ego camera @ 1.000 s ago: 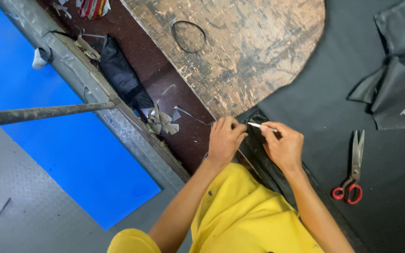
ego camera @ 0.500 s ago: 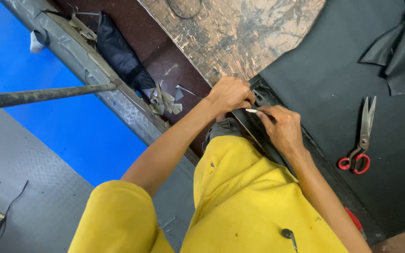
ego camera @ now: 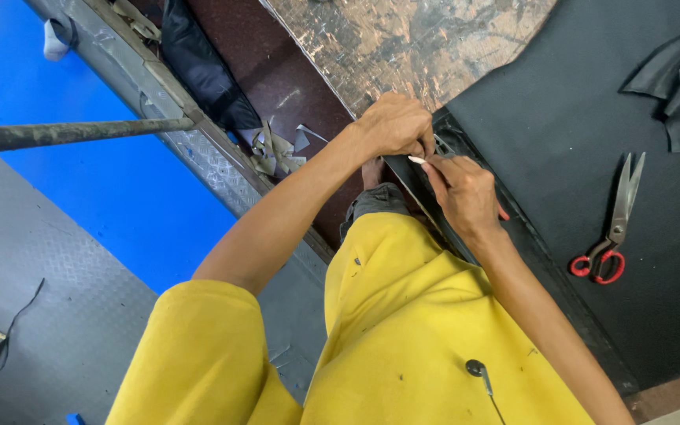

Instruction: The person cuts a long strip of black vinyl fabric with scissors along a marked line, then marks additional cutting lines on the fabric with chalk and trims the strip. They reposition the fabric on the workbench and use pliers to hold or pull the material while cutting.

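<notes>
Hands (ego camera: 426,161) shifted left, pinching black sheet (ego camera: 560,102).

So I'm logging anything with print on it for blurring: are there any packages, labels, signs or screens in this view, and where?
None show. The left hand and right hand work a small white piece at the edge of the black sheet; red-handled scissors lie to the right.
</notes>
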`<state>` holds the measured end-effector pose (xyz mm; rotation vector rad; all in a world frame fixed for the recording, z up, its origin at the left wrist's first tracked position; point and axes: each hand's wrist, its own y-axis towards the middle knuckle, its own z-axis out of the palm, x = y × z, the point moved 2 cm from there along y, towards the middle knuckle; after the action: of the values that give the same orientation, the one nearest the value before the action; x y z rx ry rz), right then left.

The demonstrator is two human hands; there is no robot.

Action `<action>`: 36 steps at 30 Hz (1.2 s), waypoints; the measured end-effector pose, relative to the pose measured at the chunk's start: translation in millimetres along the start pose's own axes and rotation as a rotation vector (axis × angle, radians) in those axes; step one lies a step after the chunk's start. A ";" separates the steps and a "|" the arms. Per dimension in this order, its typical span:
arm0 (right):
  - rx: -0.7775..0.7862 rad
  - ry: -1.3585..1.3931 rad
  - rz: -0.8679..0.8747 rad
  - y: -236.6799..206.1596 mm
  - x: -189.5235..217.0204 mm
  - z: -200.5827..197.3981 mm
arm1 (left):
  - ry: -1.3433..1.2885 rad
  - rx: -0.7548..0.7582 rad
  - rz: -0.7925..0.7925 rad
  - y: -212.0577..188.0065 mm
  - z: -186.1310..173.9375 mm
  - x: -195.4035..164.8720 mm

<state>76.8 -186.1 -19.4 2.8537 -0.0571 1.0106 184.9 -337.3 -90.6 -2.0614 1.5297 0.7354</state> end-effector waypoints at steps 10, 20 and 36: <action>0.013 -0.019 -0.012 -2.3 -1.0 -1.6 | -0.016 0.018 -0.001 -2.2 -3.7 -0.9; 0.027 -0.015 -0.052 -2.9 -4.8 -7.8 | 0.002 0.017 0.017 -1.2 -5.2 -4.5; 0.072 0.104 0.074 -21.8 -8.3 -35.7 | 0.325 0.189 0.200 -6.3 4.4 -39.6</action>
<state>49.6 -160.2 0.9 2.8770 -0.1209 1.1972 181.0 -304.6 -67.4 -1.9753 1.9237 0.3153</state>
